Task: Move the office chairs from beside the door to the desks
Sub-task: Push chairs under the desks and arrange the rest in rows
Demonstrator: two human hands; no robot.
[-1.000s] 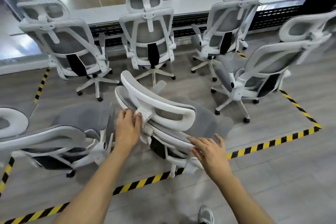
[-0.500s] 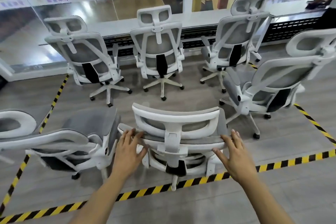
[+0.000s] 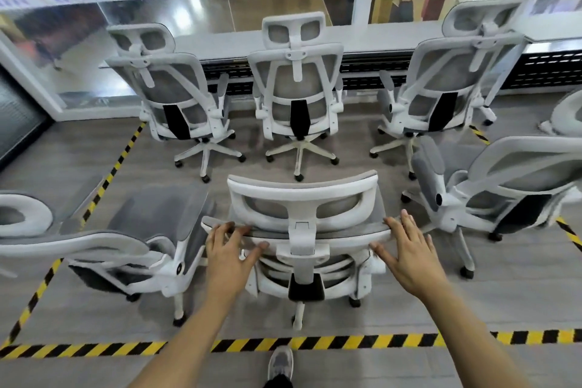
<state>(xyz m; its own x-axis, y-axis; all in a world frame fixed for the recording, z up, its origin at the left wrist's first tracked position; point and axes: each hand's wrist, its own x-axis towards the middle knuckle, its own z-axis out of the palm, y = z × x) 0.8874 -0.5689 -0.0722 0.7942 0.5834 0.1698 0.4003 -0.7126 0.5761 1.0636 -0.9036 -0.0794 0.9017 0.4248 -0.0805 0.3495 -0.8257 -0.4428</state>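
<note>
Nearest office chair at 6 o'clock, just inside the striped floor tape, back toward the wearer. Likely bulky but free-rolling on casters; rigid backrest rim best for gripping. Left hand curled over that rim, right hand flat, fingers spread, touching it. Six chairs fully visible, part of a seventh at 3 o'clock.

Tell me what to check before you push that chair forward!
1. Left hand on the near chair backrest: ok, fingers curl over the top edge.
2. Right hand holding: not ok, it lies flat and open.
3. Chair faces the desk: ok.
4. Path ahead: not ok, the middle chair sits straight in front.
5. Side room: not ok, neighbours stand close either side.
6. Wheels roll freely: cannot tell.
</note>
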